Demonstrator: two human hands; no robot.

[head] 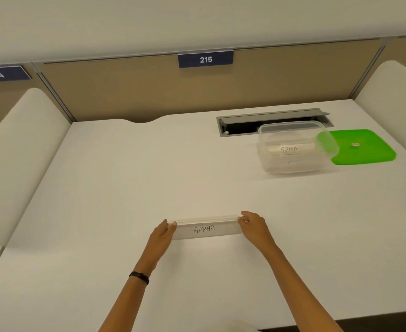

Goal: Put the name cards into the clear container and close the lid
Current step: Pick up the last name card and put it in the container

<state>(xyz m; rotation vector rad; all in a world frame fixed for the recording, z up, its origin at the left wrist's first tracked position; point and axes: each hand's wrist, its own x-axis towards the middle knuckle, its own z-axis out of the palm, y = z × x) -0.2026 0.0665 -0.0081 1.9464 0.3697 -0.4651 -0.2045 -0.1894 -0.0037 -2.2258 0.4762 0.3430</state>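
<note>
A folded white name card marked ALPHA stands on the white desk in front of me. My left hand pinches its left end and my right hand pinches its right end. At the back right stands the clear container, open on top, with a card marked SIGMA inside it. The green lid lies flat on the desk just right of the container, partly behind its corner.
A grey cable hatch is set into the desk behind the container. White side dividers flank the desk, and a beige back panel carries a sign reading 215.
</note>
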